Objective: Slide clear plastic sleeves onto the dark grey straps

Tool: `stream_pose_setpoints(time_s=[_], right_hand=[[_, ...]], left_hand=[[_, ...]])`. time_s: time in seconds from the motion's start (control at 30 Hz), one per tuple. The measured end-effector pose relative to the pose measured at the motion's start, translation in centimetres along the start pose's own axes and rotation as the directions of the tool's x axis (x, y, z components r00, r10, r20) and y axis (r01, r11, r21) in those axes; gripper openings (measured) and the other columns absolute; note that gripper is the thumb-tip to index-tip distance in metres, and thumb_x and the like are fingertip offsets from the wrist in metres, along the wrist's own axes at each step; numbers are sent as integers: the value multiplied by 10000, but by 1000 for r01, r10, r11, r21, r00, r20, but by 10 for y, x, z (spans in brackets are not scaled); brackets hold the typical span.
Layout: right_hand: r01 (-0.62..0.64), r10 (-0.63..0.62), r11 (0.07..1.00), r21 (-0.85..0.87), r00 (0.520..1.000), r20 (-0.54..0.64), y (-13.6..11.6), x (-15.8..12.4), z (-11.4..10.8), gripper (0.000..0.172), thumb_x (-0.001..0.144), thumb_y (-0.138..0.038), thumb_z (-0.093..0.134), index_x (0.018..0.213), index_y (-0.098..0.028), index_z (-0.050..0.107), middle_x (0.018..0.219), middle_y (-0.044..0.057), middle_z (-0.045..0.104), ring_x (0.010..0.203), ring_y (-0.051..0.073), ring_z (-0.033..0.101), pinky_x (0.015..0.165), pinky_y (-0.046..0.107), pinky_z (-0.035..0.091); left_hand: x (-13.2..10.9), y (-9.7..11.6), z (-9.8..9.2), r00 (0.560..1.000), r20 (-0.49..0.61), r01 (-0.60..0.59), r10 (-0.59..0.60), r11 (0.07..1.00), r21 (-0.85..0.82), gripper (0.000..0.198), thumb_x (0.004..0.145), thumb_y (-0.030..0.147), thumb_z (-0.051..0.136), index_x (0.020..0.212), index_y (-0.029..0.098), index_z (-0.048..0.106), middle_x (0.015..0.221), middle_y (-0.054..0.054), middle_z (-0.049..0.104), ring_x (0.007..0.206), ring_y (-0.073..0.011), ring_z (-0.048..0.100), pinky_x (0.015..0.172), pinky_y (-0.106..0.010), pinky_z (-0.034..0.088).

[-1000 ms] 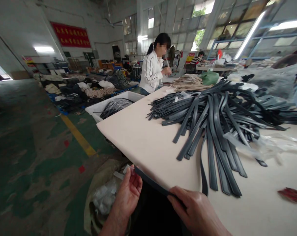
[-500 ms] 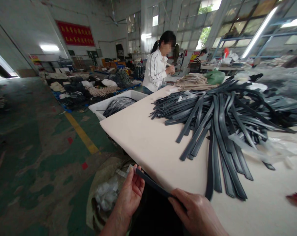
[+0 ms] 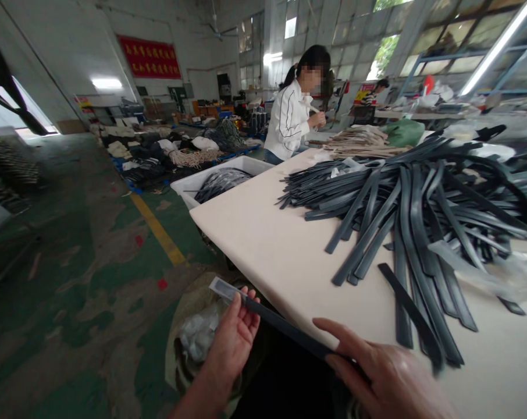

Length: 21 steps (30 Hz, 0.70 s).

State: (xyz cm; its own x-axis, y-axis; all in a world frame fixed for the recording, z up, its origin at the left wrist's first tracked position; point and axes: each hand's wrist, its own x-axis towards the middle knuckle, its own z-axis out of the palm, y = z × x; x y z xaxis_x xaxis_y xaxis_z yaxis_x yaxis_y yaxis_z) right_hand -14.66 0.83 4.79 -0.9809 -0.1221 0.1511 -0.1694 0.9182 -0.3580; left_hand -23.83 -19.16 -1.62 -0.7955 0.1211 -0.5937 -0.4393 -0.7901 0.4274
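Dark strap (image 3: 285, 326), end hidden under right hand (image 3: 390, 378)

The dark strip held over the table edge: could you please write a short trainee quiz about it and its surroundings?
1. True or false: both hands grip one long dark flat strip.
2. What covers the strip's far end by the left hand?
A. clear plastic film
B. red tape
C. a metal buckle
3. Fill in: the heap of dark grey flat strips lies on the ____ tabletop.

Key: 1 true, with the right hand at the near end; 2 A; 3 cream.
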Motion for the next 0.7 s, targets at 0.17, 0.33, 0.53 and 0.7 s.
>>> stream_pose_setpoints(time_s=[0.17, 0.33, 0.53, 0.7], right_hand=[[21, -25, 993, 119, 999, 32, -23, 21, 7, 376, 916, -213, 432, 1254, -302, 570, 888, 0, 772, 734, 208, 748, 590, 245, 549], [38, -37, 981, 188, 999, -8, -18, 6, -12, 464, 890, -312, 532, 1347, -370, 477, 827, -48, 764, 685, 205, 741, 524, 241, 541], [14, -10, 986, 167, 1000, -24, -25, 4, -11, 411, 910, -289, 454, 1304, -362, 545, 802, -22, 768, 628, 221, 736, 483, 252, 533], [12, -9, 966, 258, 1000, -13, -18, -19, -12, 503, 896, -313, 530, 1387, -388, 445, 940, -34, 768, 719, 196, 747, 569, 217, 576]], left_hand=[[-25, -29, 3, 946, 305, 107, -108, 994, 18, 164, 894, 263, 627, 924, 132, 720, 901, -87, 758, 851, -167, 705, 783, -273, 549], [-19, -13, 3, 983, 175, 58, -50, 997, -45, 158, 905, 270, 612, 932, 167, 728, 961, -71, 762, 951, -168, 697, 842, -271, 534], [-41, -22, 6, 931, 345, 122, -116, 993, 4, 167, 854, 296, 684, 943, 164, 736, 943, -78, 757, 904, -169, 691, 817, -270, 528], [-57, -28, 8, 917, 380, 109, -122, 992, 57, 256, 753, 344, 788, 916, 151, 744, 913, -87, 759, 896, -181, 683, 825, -284, 521]])
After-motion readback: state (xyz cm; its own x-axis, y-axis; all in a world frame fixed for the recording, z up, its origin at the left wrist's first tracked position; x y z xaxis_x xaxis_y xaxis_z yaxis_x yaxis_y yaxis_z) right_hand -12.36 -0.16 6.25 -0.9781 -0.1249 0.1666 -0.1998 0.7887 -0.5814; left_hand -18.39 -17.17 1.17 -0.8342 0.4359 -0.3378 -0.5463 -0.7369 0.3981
